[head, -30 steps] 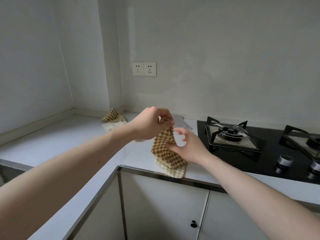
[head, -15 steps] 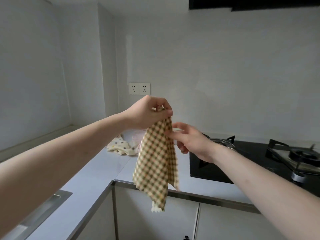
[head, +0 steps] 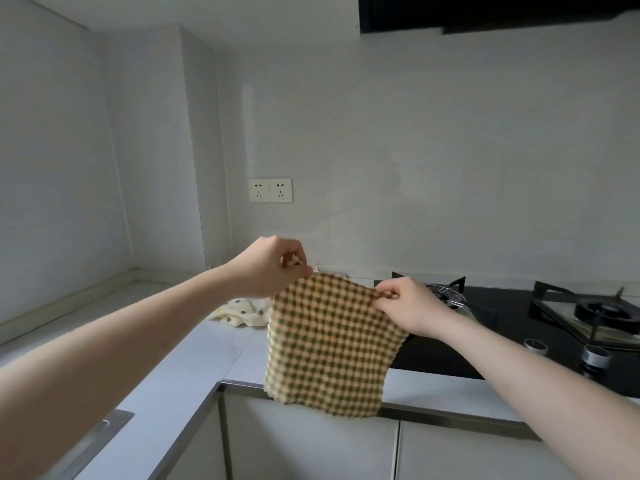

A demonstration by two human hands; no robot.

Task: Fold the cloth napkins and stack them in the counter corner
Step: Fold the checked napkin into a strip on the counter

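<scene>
A brown and cream checked napkin (head: 329, 344) hangs spread out in the air above the counter's front edge. My left hand (head: 266, 268) pinches its top left corner. My right hand (head: 408, 306) pinches its top right corner. Behind the napkin, a cream napkin with dark dots (head: 239, 311) lies crumpled on the white counter (head: 194, 358). The counter corner (head: 149, 282) lies further back on the left, where the two walls meet.
A black gas hob (head: 502, 327) with two burners and knobs fills the counter on the right. A steel sink edge (head: 104, 431) shows at the lower left. Two wall sockets (head: 270, 190) sit above the counter. White cabinet doors (head: 311, 445) are below.
My right hand has taken hold of the napkin's other top corner, and the napkin now hangs spread flat between both hands. The camera has tilted upward.
</scene>
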